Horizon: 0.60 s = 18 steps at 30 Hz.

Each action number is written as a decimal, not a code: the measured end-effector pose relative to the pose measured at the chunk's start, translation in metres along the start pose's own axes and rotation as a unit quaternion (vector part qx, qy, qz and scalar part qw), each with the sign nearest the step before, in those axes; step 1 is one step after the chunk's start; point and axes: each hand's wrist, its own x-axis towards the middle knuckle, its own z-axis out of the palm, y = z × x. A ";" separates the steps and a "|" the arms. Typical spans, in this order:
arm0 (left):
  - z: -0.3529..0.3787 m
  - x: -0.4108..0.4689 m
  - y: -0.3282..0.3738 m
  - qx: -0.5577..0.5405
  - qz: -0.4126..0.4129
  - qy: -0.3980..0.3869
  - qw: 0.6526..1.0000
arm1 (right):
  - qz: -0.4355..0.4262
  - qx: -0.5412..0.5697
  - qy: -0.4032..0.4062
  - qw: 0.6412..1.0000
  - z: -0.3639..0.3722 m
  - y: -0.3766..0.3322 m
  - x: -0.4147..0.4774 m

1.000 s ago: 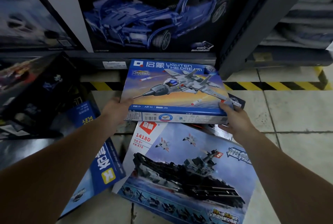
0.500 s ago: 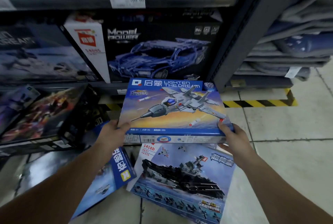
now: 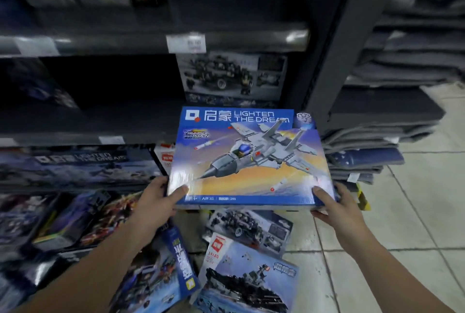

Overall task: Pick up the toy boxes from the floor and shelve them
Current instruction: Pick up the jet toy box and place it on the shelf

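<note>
In front of the lower shelf (image 3: 88,121), the jet box (image 3: 247,159) is held clear of the floor (image 3: 415,212), face up and tipped slightly toward the person. The left hand (image 3: 156,202) grasps its near left corner and the right hand (image 3: 339,209) its near right corner. Each thumb lies on the printed face, and the fingers wrap beneath the base.

Recommended procedure:
- Keep both corners level and lead with the far edge.
- Steer toward the dark gap (image 3: 113,81) up and left of the jet box, beside the boxed vehicle set (image 3: 234,76) directly behind it.
- Clear the shelf lip before pushing in.
- Avoid the steel upright (image 3: 334,48) to the right of the jet box.

The jet box is a flat rectangular carton under glossy film that throws glare near both thumbs, so expect a slippery grip. Below the jet box, on the floor, lie the warship box (image 3: 246,280) and a grey vehicle box (image 3: 251,224), likewise flat and shiny. Below and left of the jet box, a blue box (image 3: 181,262) leans on edge. None of these is shelved yet.
</note>
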 end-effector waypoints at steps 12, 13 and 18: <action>-0.041 -0.071 0.187 -0.058 0.145 0.019 0.988 | -0.153 0.001 -0.041 0.987 -0.028 -0.212 -0.042; -0.045 -0.074 0.197 -0.061 0.152 0.019 0.986 | -0.164 0.000 -0.044 0.986 -0.029 -0.225 -0.044; -0.057 -0.090 0.240 -0.064 0.192 0.022 0.979 | -0.213 -0.011 -0.046 0.976 -0.036 -0.278 -0.051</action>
